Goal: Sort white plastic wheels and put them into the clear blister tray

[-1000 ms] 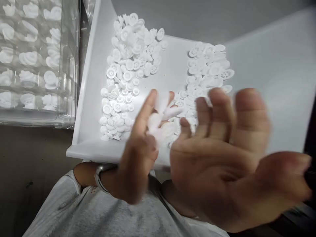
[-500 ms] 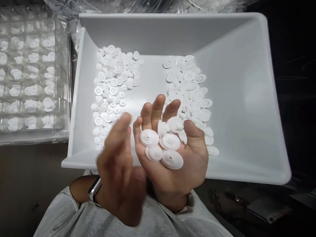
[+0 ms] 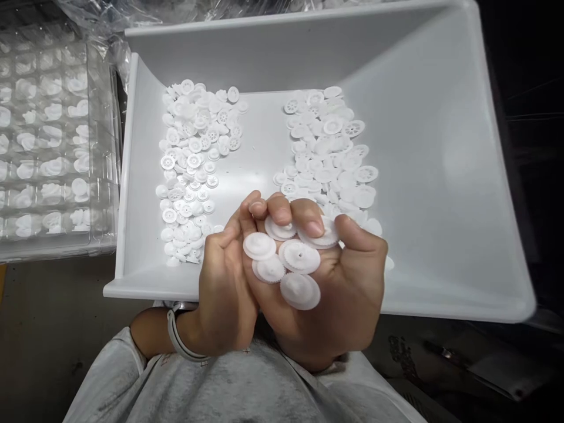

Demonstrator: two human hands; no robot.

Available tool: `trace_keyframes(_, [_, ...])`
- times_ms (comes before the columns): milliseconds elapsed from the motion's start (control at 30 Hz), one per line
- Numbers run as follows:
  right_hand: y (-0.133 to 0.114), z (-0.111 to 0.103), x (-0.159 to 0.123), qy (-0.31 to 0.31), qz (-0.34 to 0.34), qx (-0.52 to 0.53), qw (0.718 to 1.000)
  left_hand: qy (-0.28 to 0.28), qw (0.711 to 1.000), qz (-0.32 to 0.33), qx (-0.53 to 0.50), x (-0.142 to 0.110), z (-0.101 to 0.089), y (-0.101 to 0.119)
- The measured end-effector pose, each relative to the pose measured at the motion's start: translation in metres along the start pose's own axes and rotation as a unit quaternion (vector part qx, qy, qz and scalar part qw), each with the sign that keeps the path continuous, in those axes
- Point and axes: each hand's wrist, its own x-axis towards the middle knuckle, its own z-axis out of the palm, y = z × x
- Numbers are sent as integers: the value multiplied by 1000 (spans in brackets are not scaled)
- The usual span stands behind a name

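Several white plastic gears (image 3: 299, 257) lie in the upturned palm of my right hand (image 3: 339, 299). Its fingers curl over the far gears, and the thumb rises along their right side. My left hand (image 3: 227, 294) cups the outer side of the right one, touching it. Its fingers reach up beside the right fingertips and are partly hidden; I see nothing in that palm. Both hands are above the near edge of a white plastic tray (image 3: 418, 194). Inside it, one heap of small gears (image 3: 194, 158) is at the left and another heap of gears (image 3: 330, 147) is just beyond my right fingers.
To the left stands a stack of clear compartment trays (image 3: 103, 194) with white parts in their pockets. Crumpled clear plastic film (image 3: 154, 13) lies behind the white tray. Dark items, hard to make out, lie at the lower right.
My left hand has moved in against the right one and turned its palm up. The right fingers have curled over the gears, which now sit differently. The view has shifted slightly.
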Motion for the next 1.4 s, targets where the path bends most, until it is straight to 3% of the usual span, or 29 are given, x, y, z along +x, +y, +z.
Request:
trace_keyframes(100, [-6,-1,-2,-21,-36,-63,997,23,1000,-4,-6,-2,1,-1])
trace_keyframes(200, [-12,-4,-3,-62,-94,-169,979,48,998,-49,-1,-1,0,-2])
trace_keyframes(300, [-14,-5,-4,-76,-147,-260,951,21,994,-87,-56,3,-1,-3])
trace_keyframes(533, [-3,-3,-6,-8,-354,-304,884,42,975,-70,-208,11,-1,-6])
trace_keyframes(600, [-6,-7,-4,-15,-317,-286,904,46,973,-46,-221,13,-2,-4])
trace_keyframes(700, [-13,-16,-2,-30,-179,-222,958,42,973,-20,-226,13,-5,3])
trace_keyframes(767, [-17,-20,-2,-65,-149,-206,965,41,971,-13,-235,12,-7,8])
trace_keyframes(800, [-18,-22,-2,-94,-160,-237,954,41,970,-15,-239,12,-8,11])
trace_keyframes(867, [-20,-22,-6,-154,-195,-358,900,35,968,-22,-246,11,-11,16])
trace_keyframes(967, [-23,-21,-13,-246,-228,-540,772,10,969,-32,-243,11,-15,19])
trace_keyframes(1067, [-24,-21,-17,-247,-293,-620,685,-8,971,-24,-239,13,-20,17])
trace_keyframes(1100, [-23,-21,-17,-234,-308,-637,667,-14,971,-22,-236,13,-21,16])
trace_keyframes(1300, [-13,-26,-19,-168,-332,-690,621,-91,979,-30,-179,10,-26,11])
trace_keyframes(1400, [-13,-26,-20,-168,-337,-706,601,-109,980,-40,-163,10,-26,11])
